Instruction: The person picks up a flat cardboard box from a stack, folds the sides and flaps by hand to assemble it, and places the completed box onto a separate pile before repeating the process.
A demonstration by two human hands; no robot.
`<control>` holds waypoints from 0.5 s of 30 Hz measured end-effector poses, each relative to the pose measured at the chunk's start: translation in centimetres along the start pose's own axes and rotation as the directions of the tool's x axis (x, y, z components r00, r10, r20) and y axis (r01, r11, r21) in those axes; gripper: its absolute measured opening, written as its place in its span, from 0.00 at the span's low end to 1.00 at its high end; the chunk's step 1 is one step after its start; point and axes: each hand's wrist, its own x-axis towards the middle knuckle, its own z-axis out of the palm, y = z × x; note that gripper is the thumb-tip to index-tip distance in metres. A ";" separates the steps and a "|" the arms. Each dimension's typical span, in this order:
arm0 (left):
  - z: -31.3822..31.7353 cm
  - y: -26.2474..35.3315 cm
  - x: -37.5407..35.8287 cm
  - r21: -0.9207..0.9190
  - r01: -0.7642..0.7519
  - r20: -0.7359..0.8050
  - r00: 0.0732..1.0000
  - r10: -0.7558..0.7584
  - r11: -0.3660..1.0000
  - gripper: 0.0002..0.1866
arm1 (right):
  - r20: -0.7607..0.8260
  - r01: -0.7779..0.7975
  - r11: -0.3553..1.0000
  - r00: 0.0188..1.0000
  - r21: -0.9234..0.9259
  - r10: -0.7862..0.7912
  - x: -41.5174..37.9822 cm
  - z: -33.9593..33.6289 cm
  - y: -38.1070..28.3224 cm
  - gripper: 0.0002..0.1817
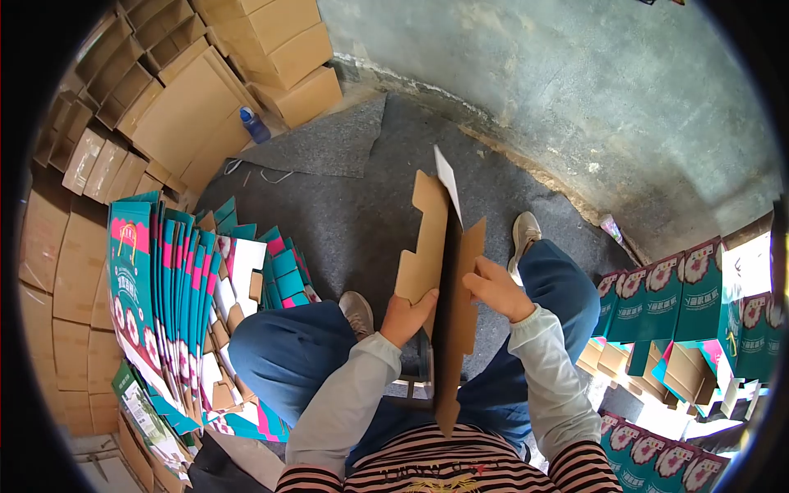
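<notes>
Between my knees stands a partly folded cardboard box point(429, 238), its plain brown inner side facing me and a white flap sticking out at the far end. My left hand point(408, 317) is closed on the lower edge of its left panel, thumb on the brown face. My right hand point(499, 289) is closed at the edge of the right panel, fingertips against the board and partly hidden. To my left leans a stack of flat green and pink printed cartons point(168, 304).
Brown cardboard boxes point(279, 49) pile up at the left and back, with a blue bottle point(255, 125) beside them. Finished-looking green printed boxes point(682, 287) stand in rows at the right. A grey mat point(329, 144) lies on the floor before the wall point(559, 82).
</notes>
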 end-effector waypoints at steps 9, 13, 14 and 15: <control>-2.6 1.2 -0.7 0.347 -0.014 0.087 0.996 -0.018 0.938 0.16 | -0.063 0.129 0.978 0.988 -0.165 -0.141 -0.1 -3.4 3.0 0.17; -5.0 2.5 -3.8 0.241 -0.013 0.087 0.996 -0.009 0.971 0.16 | -0.180 0.061 0.991 0.980 -0.120 -0.083 -0.1 -7.9 4.7 0.14; -5.1 2.8 -4.6 0.211 -0.013 0.095 0.995 -0.007 0.978 0.16 | -0.172 0.043 0.998 0.984 -0.050 -0.051 -0.2 -8.7 4.2 0.14; -4.7 2.3 -5.3 0.249 -0.067 0.092 0.995 0.045 0.966 0.15 | -0.111 0.017 1.000 0.994 0.006 -0.016 -0.1 -9.2 4.0 0.12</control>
